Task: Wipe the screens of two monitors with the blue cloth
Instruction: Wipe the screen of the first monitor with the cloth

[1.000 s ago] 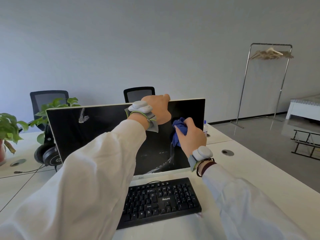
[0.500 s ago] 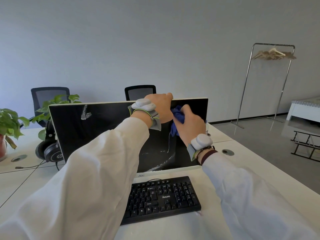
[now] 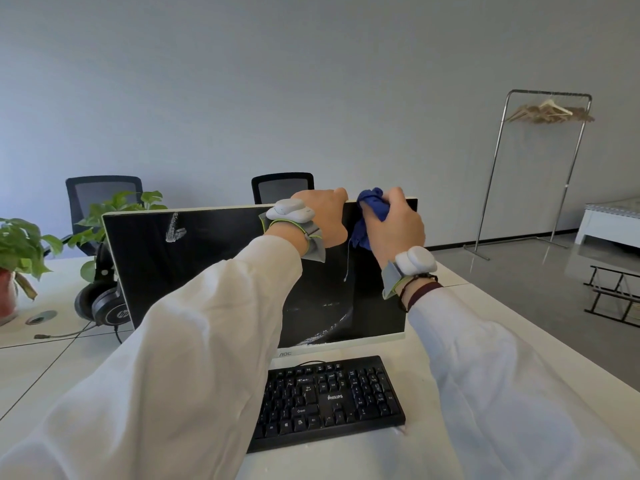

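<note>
One black-screened monitor (image 3: pixel 194 271) with a white frame stands on the white desk in front of me. White smears mark its upper left and its lower middle. My left hand (image 3: pixel 327 216) grips the monitor's top edge, fingers curled over it. Just to the right, my right hand (image 3: pixel 391 226) holds the bunched blue cloth (image 3: pixel 370 211) against the screen's top right corner, a loose thread hanging below it. A second monitor is not in view.
A black keyboard (image 3: pixel 329 400) lies in front of the monitor. Black headphones (image 3: pixel 104 306) and potted plants (image 3: pixel 20 251) sit at the left. Two black chairs (image 3: pixel 282 187) stand behind the desk (image 3: pixel 519 327). A metal clothes rack (image 3: pixel 540 168) stands at the right.
My right hand has moved the blue cloth up the right part of the screen, from mid height to the top edge. My left hand has stayed on the monitor's top.
</note>
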